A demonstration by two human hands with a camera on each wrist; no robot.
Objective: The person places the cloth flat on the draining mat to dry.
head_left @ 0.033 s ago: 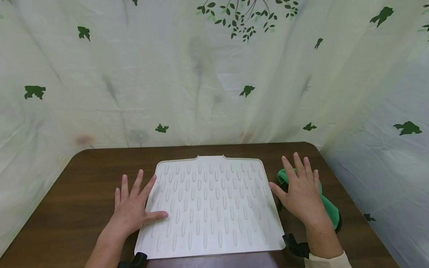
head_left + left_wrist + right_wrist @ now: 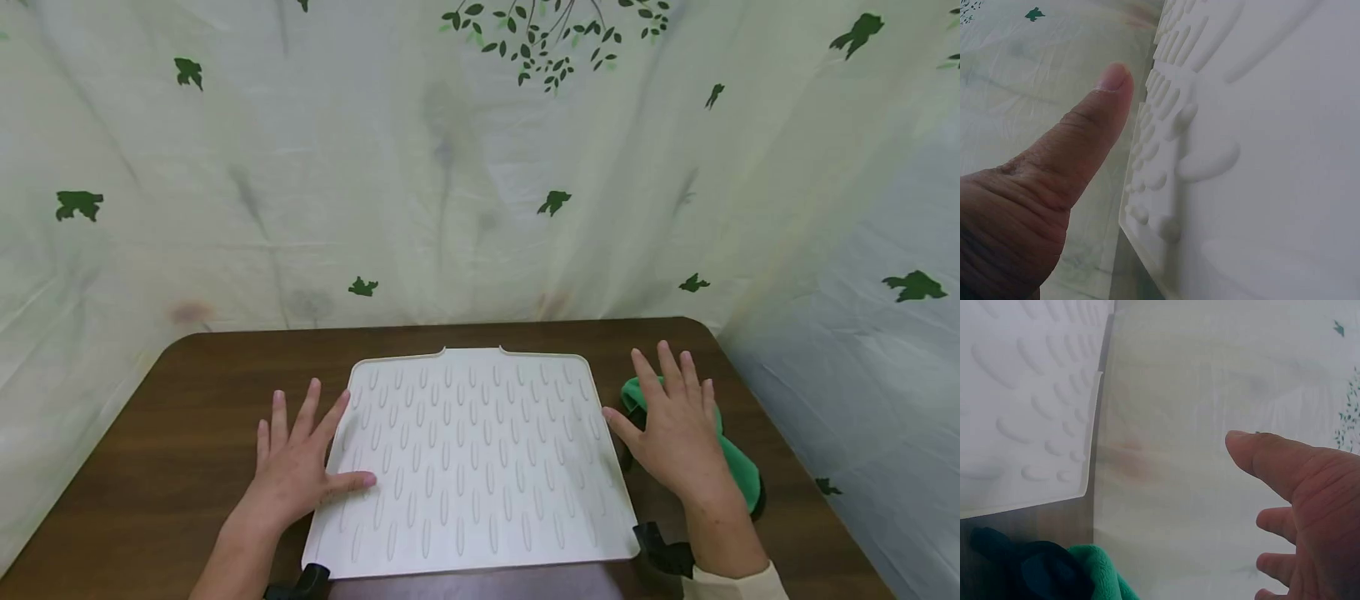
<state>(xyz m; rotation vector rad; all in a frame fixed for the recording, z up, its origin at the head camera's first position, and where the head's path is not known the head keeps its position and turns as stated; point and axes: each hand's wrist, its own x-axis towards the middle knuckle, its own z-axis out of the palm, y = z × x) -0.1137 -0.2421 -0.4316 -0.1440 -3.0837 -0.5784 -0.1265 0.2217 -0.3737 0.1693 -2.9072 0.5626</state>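
Note:
A white plastic board (image 2: 472, 467) with rows of raised oval ridges lies flat in the middle of the table in the head view. My left hand (image 2: 291, 475) is at its left side, fingers spread, the thumb reaching over the board's edge. In the left wrist view the thumb (image 2: 1094, 119) appears straight, with a gap to the ridged surface. On the other side my right hand (image 2: 675, 433) is spread with straight fingers, thumb tip near the board's right edge. Beneath and beside it lies a green cloth (image 2: 738, 471) with dark parts, partly hidden by the hand. Neither hand holds anything.
The dark brown wooden table (image 2: 187, 433) has rounded far corners. A pale curtain (image 2: 337, 167) with green bird and leaf prints hangs behind it and along the right. Black wrist mounts (image 2: 663, 554) sit close to the board's near corners.

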